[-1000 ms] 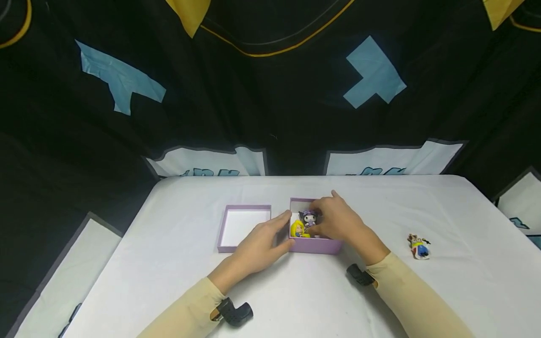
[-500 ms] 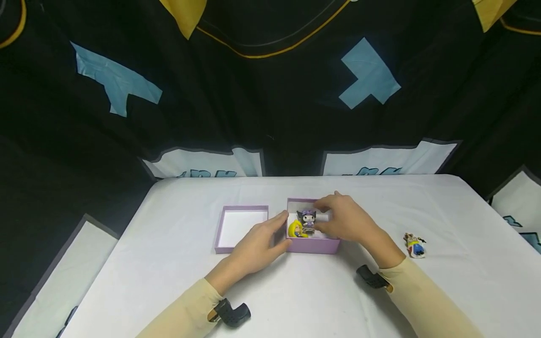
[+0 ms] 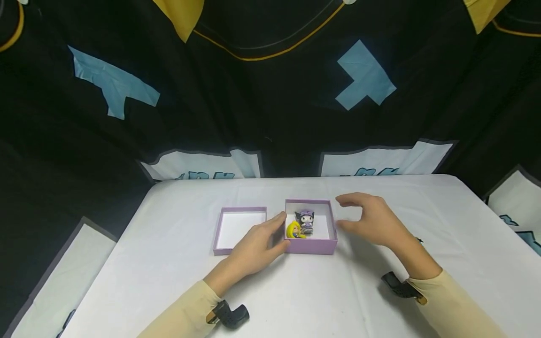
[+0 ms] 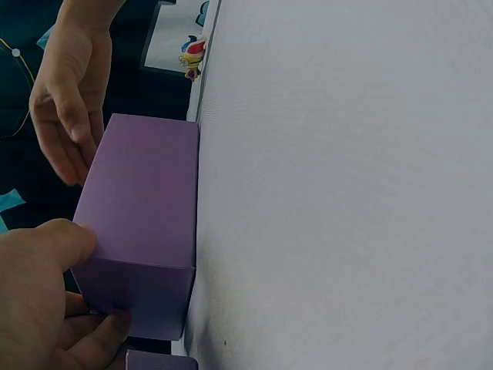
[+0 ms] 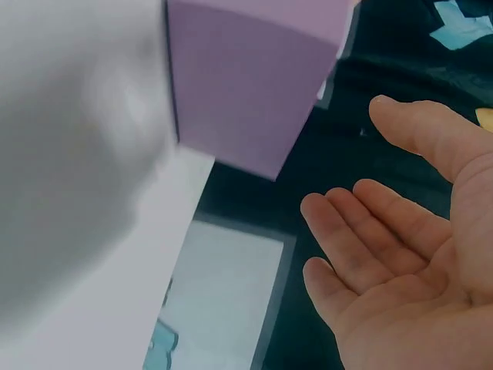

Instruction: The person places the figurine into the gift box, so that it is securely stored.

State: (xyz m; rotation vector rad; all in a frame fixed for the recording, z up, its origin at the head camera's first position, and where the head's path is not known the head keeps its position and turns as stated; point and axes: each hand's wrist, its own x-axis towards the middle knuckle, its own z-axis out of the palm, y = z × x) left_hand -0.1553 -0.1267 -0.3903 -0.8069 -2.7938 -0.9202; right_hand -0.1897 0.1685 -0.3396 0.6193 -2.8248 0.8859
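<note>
In the head view a purple box [image 3: 311, 247] stands uncovered mid-table. A figurine with a black-and-purple hood [image 3: 305, 221] sits inside, beside a yellow-haired figurine [image 3: 294, 230] at the near left corner. My left hand [image 3: 258, 246] holds the box by its left end, the thumb at the front corner and the fingers along the side wall. Right of the box, my right hand [image 3: 376, 220] is held off it with thumb and fingers spread, nothing between them. The right wrist view shows this empty right palm [image 5: 400, 270] facing the box wall [image 5: 239, 85].
The purple lid [image 3: 243, 227] lies left of the box, white inside up. Mostly hidden behind my right wrist in the head view, a colourful figurine [image 4: 192, 55] shows in the left wrist view. A white cloth [image 3: 317, 295] covers the table; a dark curtain [image 3: 270, 112] hangs behind.
My right hand has let go inside the box and moved out to the right, over the lone figurine's side. My left hand stays on the box.
</note>
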